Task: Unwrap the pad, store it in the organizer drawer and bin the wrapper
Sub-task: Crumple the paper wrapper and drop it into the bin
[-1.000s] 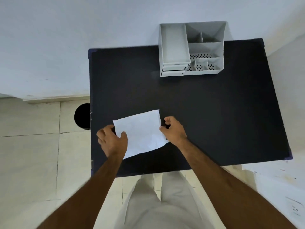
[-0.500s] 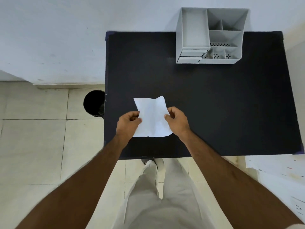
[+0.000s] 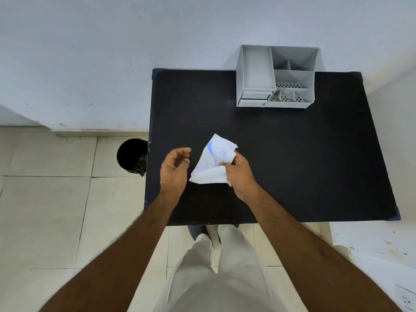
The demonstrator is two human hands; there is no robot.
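Above the near half of the black table point(image 3: 292, 154), the right hand point(image 3: 240, 174) pinches the white wrapper point(image 3: 213, 163) at its three o'clock edge, apparently freeing the empty, loosely curled left hand point(image 3: 174, 170), with the bin point(image 3: 131, 156) at nine o'clock and the organizer point(image 3: 275, 76) at one.
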